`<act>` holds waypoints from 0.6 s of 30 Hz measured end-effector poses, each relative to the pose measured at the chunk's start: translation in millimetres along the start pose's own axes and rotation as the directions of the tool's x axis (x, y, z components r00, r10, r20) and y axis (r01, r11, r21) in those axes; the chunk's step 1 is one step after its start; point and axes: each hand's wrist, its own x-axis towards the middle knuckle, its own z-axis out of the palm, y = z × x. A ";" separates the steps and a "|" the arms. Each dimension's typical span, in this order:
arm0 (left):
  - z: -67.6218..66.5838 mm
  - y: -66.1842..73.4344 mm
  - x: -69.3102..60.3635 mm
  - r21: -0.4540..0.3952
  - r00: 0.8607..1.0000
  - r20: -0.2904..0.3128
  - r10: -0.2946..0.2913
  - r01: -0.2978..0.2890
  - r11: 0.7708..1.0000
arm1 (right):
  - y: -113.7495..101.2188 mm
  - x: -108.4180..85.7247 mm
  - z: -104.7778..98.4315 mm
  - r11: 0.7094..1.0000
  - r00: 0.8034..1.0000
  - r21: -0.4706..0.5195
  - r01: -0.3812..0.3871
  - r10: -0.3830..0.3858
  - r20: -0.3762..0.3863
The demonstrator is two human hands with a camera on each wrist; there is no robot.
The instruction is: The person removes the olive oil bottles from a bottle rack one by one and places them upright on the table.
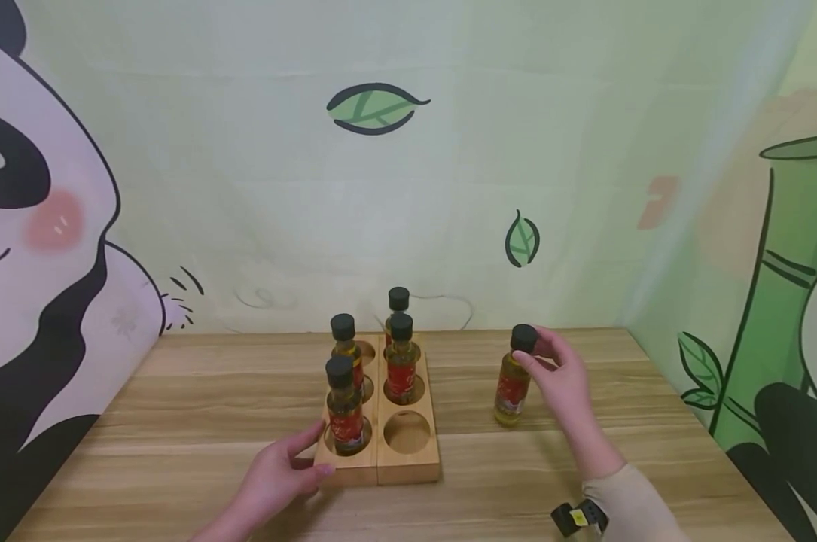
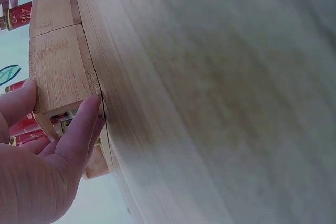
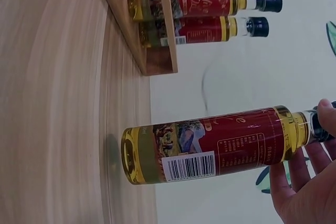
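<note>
My right hand holds an olive oil bottle by its black cap and neck, right of the rack. The bottle is nearly upright, with a red label and barcode facing the right wrist view; I cannot tell whether its base touches the table. My left hand grips the front left corner of the wooden bottle rack, thumb and fingers on different faces. Several matching bottles stand in the rack's round holes, including the front left bottle and the middle right bottle. The front right hole shows its bare bottom.
The wood-grain table runs back to a printed backdrop with a panda, leaves and bamboo. A small black device sits at the right wrist, by the sleeve.
</note>
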 end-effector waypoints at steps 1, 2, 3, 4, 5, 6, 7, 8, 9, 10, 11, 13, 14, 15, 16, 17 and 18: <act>-0.1 -0.1 -0.1 0.000 1.000 0.000 0.001 -0.001 1.000 | 1.2 1.3 -0.2 1.000 1.000 -0.007 0.000 0.000 -0.002; -0.3 0.0 -0.3 -0.004 1.000 0.003 0.002 -0.002 1.000 | 2.1 2.4 -0.2 1.000 1.000 -0.008 0.002 -0.002 -0.005; -0.5 0.1 -0.5 -0.007 1.000 0.004 0.003 -0.003 1.000 | 2.9 3.4 -0.1 1.000 1.000 -0.012 0.003 -0.003 -0.008; -0.6 0.1 -0.4 -0.007 1.000 0.005 0.004 -0.004 1.000 | 3.2 4.2 -0.1 1.000 1.000 -0.012 0.000 0.000 -0.008; -0.6 0.2 -0.2 -0.008 1.000 0.006 0.003 -0.003 1.000 | 3.6 5.0 -0.2 1.000 1.000 -0.014 -0.003 0.003 -0.008; -0.6 0.3 -0.1 -0.003 1.000 0.005 0.002 -0.002 1.000 | 3.6 5.6 -0.2 1.000 1.000 -0.017 -0.006 0.006 -0.008; -0.5 0.4 0.2 -0.003 1.000 0.005 0.001 -0.001 1.000 | 3.7 6.3 0.1 1.000 1.000 -0.023 -0.010 0.009 -0.008; -0.4 0.4 0.5 -0.002 1.000 0.004 0.000 0.000 1.000 | 3.7 7.0 0.2 1.000 1.000 -0.026 -0.014 0.013 -0.008; -0.3 0.4 0.8 0.001 1.000 0.003 -0.001 0.001 1.000 | 3.7 7.7 0.5 0.999 1.000 -0.031 -0.017 0.017 -0.008; -0.2 0.5 1.0 0.003 1.000 0.002 -0.002 0.002 1.000 | 3.6 8.4 0.7 0.999 1.000 -0.033 -0.021 0.021 -0.009; 0.0 0.4 1.3 0.004 1.000 0.003 -0.003 0.003 1.000 | 3.7 9.2 0.9 0.999 1.000 -0.035 -0.024 0.024 -0.011; 0.0 0.4 1.4 0.008 1.000 0.003 -0.005 0.005 1.000 | 3.7 10.8 1.3 0.999 1.000 -0.030 -0.027 0.026 -0.015; 0.0 0.5 1.4 0.011 1.000 0.005 -0.004 0.004 1.000 | 4.2 11.7 1.3 0.999 1.000 -0.028 -0.026 0.026 -0.018; -0.1 0.5 1.4 0.010 1.000 0.007 -0.004 0.004 1.000 | 4.7 12.7 1.3 0.999 0.999 -0.025 -0.027 0.027 -0.020; -0.1 0.5 1.4 0.010 1.000 0.009 -0.003 0.003 1.000 | 5.2 13.8 1.3 0.999 0.999 -0.022 -0.028 0.027 -0.021; -0.2 0.4 1.5 0.010 1.000 0.009 -0.001 0.001 1.000 | 6.0 14.8 1.4 0.999 0.999 -0.020 -0.028 0.028 -0.022; -0.2 0.4 1.4 0.009 1.000 0.010 0.000 0.000 1.000 | 6.8 15.9 1.2 0.999 0.999 -0.018 -0.029 0.028 -0.023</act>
